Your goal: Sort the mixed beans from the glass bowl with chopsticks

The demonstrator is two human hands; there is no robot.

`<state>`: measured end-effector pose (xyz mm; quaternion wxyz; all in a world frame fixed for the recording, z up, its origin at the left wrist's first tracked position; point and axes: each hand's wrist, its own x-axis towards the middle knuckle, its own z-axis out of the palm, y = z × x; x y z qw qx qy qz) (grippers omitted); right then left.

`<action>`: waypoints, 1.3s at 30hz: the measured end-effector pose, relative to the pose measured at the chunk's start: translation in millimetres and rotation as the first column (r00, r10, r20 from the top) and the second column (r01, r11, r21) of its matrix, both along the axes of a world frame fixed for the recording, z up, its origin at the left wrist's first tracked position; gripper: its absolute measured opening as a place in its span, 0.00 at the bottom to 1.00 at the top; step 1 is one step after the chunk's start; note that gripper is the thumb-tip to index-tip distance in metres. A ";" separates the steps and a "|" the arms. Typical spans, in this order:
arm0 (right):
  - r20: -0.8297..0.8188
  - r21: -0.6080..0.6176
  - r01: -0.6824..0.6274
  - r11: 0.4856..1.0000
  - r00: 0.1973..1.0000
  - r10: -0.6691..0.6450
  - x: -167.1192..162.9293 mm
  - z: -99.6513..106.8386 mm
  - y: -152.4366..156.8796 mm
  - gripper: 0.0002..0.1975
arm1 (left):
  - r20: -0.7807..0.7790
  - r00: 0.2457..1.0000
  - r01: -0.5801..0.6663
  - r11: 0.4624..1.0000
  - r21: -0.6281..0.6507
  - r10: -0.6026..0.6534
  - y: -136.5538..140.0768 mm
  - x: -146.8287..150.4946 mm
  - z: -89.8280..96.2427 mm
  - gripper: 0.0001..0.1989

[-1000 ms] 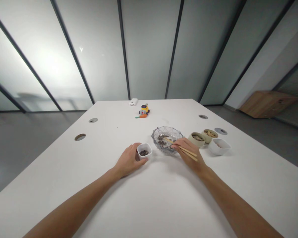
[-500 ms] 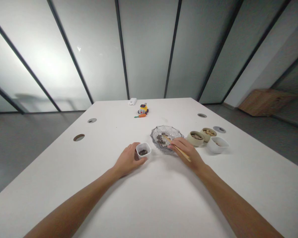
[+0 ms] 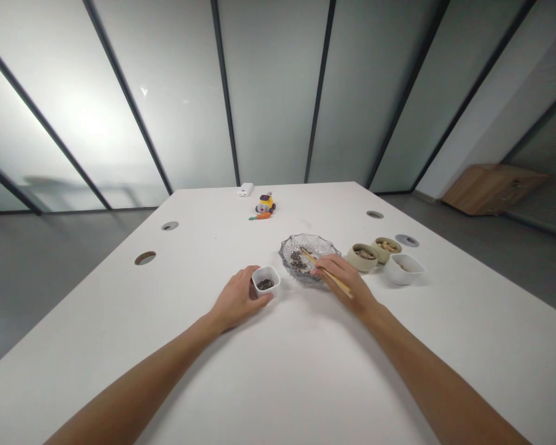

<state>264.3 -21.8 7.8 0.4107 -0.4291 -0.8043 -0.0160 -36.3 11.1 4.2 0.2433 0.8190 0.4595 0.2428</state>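
Head view: the left hand [image 3: 234, 301] has its grip curved partway around a small white cup [image 3: 265, 273], thumb at the near side and fingers at the far side; dark pieces [image 3: 265, 284] lie inside the cup. The grip of the right hand [image 3: 352, 289] is closed around a pair of wooden chopsticks [image 3: 336, 283], which slant down to the left, tips inside a clear glass bowl [image 3: 325, 245]. More dark pieces [image 3: 298, 260] are gathered mostly in the left part of that bowl; whether the tips pinch one is too small to tell. The cup sits just left of the bowl and nearer the person, on a white worktop [image 3: 278, 377]. Right of the bowl are a near green pot [image 3: 361, 265] with flat pieces, a far green pot [image 3: 393, 251] with pale tan pieces, and a white bowl [image 3: 401, 276]. Farther back stand a yellow and grey toy [image 3: 265, 203], an orange carrot-shaped object [image 3: 262, 216] before it, and a white device [image 3: 245, 190] near the far edge.
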 end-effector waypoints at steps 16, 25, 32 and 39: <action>-0.158 0.048 0.006 0.999 0.987 0.002 -2.3 -0.8 -2.9 0.05 | -0.007 1.000 0.006 1.000 0.000 -0.006 0.0 0.1 2.3 0.23; -0.096 0.001 0.007 1.000 0.995 -0.007 -1.0 1.3 -3.8 0.04 | -0.014 1.000 -0.002 1.000 -0.008 0.002 -0.7 0.3 2.8 0.23; -0.087 -0.015 0.023 1.000 0.996 -0.024 -1.0 3.8 -5.4 0.07 | 0.004 1.000 0.003 1.000 0.000 -0.003 -0.4 0.2 2.7 0.24; -0.228 0.059 0.087 0.994 0.971 -0.072 -2.0 -3.2 -3.6 0.07 | 0.007 1.000 0.004 1.000 0.009 -0.004 -0.9 0.6 4.4 0.23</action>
